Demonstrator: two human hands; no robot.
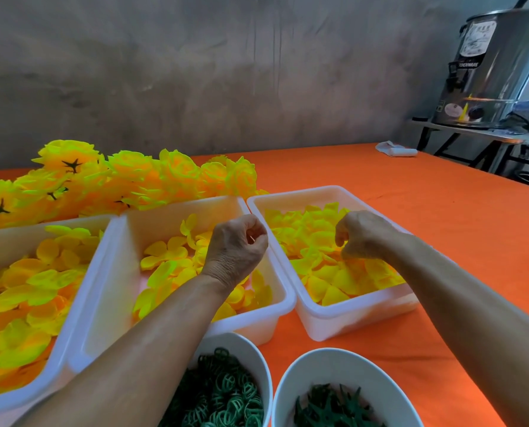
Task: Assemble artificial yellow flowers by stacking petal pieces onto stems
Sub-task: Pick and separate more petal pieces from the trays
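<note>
Petal pieces [334, 257] fill three white tubs [343, 322] side by side; two bowls [318, 362] of green parts sit nearer. Orange table [441, 211] lies bare to the right. Left hand [237, 245] hovers curled, contents unclear; right hand [360, 234] dips curled fingers into the rightmost tub's petals.

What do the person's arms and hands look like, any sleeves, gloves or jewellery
Both forearms are bare from the frame's edge to the wrists: no sleeves show. The left hand and right hand wear no gloves, and no rings, watch or bracelets are visible. The backs of the hands are creased at the wrists and knuckles. No marks or bandages show.
</note>
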